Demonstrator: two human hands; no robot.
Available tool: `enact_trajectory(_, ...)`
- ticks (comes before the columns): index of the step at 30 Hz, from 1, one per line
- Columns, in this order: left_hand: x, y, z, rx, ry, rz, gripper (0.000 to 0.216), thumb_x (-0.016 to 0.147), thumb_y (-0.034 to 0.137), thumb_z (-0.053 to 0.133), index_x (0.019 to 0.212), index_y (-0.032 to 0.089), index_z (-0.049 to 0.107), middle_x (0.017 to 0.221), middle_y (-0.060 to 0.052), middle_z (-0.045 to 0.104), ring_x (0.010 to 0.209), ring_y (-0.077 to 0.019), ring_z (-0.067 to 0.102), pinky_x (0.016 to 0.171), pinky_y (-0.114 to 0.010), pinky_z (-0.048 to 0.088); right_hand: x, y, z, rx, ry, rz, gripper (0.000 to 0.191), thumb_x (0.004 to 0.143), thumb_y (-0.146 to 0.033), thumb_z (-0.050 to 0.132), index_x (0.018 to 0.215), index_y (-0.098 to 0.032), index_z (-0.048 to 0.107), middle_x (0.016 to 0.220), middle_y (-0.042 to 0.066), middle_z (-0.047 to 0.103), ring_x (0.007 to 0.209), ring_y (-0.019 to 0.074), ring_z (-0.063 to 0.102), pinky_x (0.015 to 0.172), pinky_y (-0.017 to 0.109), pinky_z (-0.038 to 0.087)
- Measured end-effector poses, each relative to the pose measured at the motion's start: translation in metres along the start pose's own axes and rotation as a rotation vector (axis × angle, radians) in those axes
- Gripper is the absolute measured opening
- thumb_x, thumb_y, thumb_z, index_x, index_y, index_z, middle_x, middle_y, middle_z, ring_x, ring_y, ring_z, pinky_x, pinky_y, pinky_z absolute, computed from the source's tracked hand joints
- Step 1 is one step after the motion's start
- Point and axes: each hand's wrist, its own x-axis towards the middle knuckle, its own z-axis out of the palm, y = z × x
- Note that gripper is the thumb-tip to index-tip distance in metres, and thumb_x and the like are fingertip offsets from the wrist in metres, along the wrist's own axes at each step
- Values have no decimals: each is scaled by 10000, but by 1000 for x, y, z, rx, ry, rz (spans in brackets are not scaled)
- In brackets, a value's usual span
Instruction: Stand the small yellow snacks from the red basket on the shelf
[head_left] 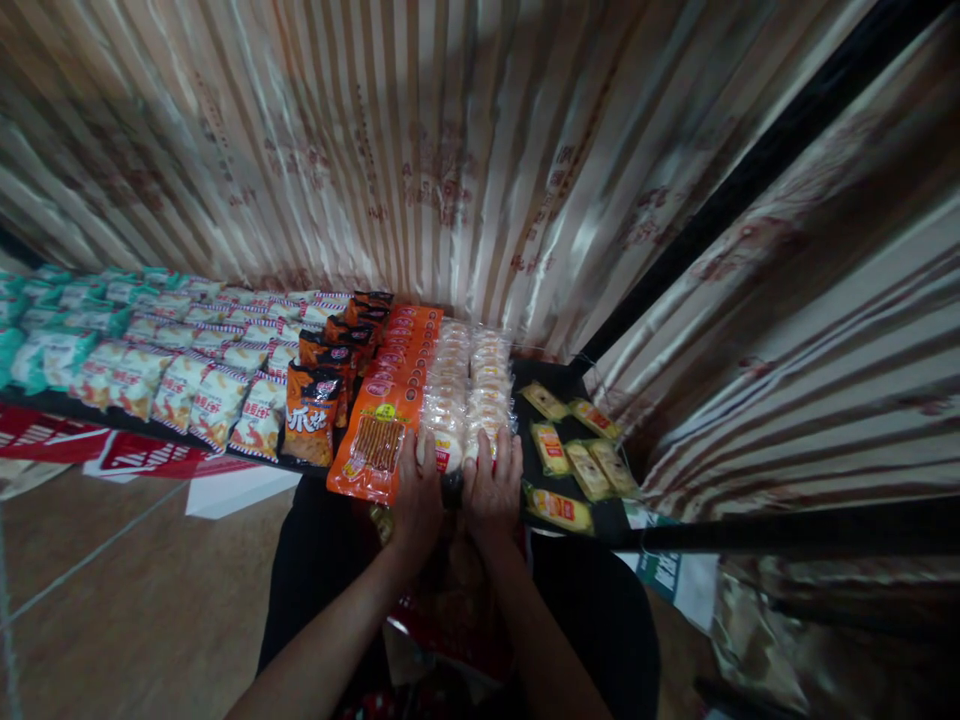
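Observation:
Two rows of round white snacks in clear wrappers (490,372) run from the back of a dark shelf to its front edge. At the front of the left row, my left hand (417,500) rests with its fingers extended, touching the wrapped snack there. My right hand (493,492) has its fingers spread over the front pack of the right row; a red label shows between thumb and fingers. Orange bags of stick snacks (382,420) overlap in a row just left of my left hand. Several yellow-wrapped snacks (589,470) lie loose to my right.
Farther left stand black-and-orange chip bags (309,415), white-and-red snack bags (217,400) and teal packs (60,355). A striped curtain (450,180) hangs behind the shelf (611,515). A dark pole (697,230) slants up on the right. Below are my legs and tiled floor (97,560).

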Motion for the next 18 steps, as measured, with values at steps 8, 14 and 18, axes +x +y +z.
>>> enact_trajectory(8,-4,-6,5,-79,43,100,354,890,177,470,1244,187,459,1349,-177,368,1286,-288,368,950,-476,466,0,1,1,-35,9,-1,430,932,-257,401,1332,-106,441,1508,170,267,1423,317,75,1067,560,320)
enact_trajectory(14,-2,-5,8,-49,46,91,349,888,171,463,1235,199,443,1336,-157,361,1279,-283,359,958,-490,456,1,-1,-1,-33,-32,30,445,939,-272,379,1359,-133,417,1514,155,260,1421,314,87,1049,544,335)
enact_trajectory(18,-1,-4,9,-36,46,81,340,881,161,469,1218,203,454,1323,-150,370,1274,-277,360,963,-483,452,3,-1,-1,-29,-48,34,450,939,-280,373,1369,-155,416,1522,142,247,1418,319,100,1044,543,334)
